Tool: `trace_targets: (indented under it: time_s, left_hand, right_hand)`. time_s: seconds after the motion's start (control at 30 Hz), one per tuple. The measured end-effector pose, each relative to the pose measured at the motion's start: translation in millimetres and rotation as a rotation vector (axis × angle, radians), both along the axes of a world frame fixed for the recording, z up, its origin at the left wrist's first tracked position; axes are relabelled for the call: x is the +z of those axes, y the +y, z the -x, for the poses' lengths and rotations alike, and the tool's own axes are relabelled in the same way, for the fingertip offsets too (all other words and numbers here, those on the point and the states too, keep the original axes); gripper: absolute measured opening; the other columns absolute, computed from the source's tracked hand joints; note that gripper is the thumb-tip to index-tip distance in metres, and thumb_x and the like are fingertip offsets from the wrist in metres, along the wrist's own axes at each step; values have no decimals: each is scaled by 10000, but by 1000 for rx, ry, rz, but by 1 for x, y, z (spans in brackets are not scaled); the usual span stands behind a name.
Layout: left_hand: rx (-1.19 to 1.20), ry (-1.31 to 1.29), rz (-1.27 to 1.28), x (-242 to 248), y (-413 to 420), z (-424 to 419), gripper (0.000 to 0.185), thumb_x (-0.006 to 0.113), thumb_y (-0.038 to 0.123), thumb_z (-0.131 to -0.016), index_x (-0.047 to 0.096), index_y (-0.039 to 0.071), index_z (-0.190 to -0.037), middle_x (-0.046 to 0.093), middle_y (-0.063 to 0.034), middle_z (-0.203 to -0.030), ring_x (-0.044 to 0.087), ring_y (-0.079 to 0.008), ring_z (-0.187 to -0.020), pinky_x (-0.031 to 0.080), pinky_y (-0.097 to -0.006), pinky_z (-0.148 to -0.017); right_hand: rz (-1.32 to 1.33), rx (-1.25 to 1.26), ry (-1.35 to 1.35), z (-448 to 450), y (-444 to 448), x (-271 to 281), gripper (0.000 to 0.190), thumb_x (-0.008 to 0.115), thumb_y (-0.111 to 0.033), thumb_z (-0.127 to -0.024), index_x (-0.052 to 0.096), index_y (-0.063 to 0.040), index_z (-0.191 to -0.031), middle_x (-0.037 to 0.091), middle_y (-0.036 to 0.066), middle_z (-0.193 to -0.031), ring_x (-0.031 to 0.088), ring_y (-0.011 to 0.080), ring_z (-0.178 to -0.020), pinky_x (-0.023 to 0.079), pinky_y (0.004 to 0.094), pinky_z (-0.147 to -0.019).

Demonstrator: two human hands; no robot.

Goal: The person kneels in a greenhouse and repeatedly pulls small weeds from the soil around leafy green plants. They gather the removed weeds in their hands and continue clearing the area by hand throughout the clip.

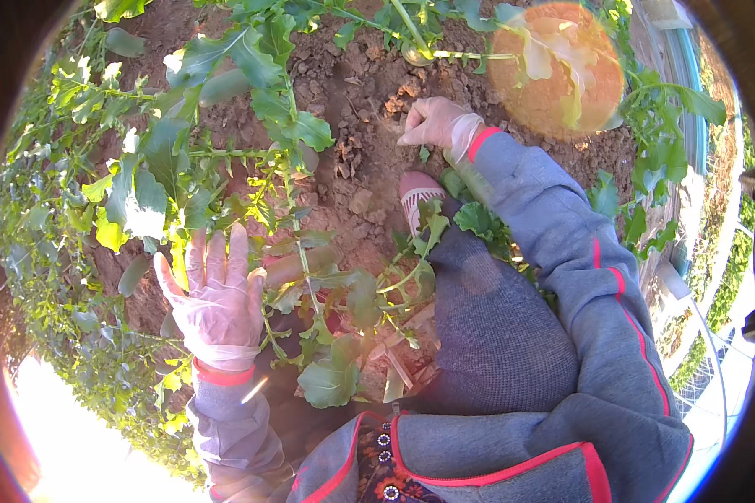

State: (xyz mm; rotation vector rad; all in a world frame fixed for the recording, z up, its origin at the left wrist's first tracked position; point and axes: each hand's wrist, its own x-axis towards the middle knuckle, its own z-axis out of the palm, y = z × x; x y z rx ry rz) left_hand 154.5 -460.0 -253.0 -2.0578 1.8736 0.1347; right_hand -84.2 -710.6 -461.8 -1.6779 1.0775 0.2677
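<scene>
My left hand (217, 305), in a thin clear glove, is spread with its fingers apart at the lower left, its fingertips by the lobed green leaves (157, 170) of a plant. Nothing shows in its palm side, which is turned away. My right hand (437, 126), also gloved, is held low over the brown soil (365, 163) with thumb and fingers brought together; whether something small is pinched there cannot be told. A small green leaf (424, 153) lies just below it. Near my right wrist, a pale green elongated vegetable (472, 182) is partly under the sleeve.
Several green elongated vegetables, such as one at the upper left (224, 87), stand among the leaves. My pink and white shoe (418, 195) is on the soil. A leafy stalk (302, 251) crosses between my hands. Dense foliage is at left; a blue-green edging (692, 107) runs at right.
</scene>
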Motion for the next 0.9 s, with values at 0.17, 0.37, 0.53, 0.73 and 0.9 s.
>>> trace_targets:
  time_s: [0.17,0.37,0.53,0.73,0.9]
  left_hand:
    - [12,8,-4,1,-1,2,588,637,257,-790,454,159,-1340,547,-80,-1267,380,-239,-1302,90,-528,-1116]
    - [1,3,-10,2,-2,3,597,657,268,-771,467,157,-1326,554,-74,-1247,385,-236,-1293,115,-536,-1109]
    - [7,38,3,3,-3,1,592,664,269,-761,482,153,-1313,551,-79,-1256,384,-237,-1292,123,-528,-1110]
    - [16,62,4,5,-1,2,597,679,263,-741,498,142,-1297,551,-85,-1260,377,-244,-1297,127,-526,-1111]
    - [30,67,4,5,-1,3,601,683,252,-736,497,140,-1297,547,-91,-1258,376,-252,-1296,136,-530,-1107]
  right_hand:
    - [59,58,-190,-7,5,6,331,754,-207,-714,580,-78,-965,598,30,-775,552,142,-687,449,304,-650]
    - [252,582,-117,-55,51,-33,321,596,-103,-775,591,-137,-1093,638,111,-1024,601,304,-979,477,413,-835]
    - [451,815,-48,-75,84,-60,296,578,-62,-769,593,-126,-1058,647,108,-949,625,297,-945,505,410,-768]
    - [651,901,-29,-86,93,-66,205,566,-59,-772,626,-127,-956,639,82,-946,638,279,-898,529,400,-716]
    - [716,927,85,-75,88,-79,208,578,-74,-763,666,-143,-938,632,79,-974,636,266,-913,531,381,-719]
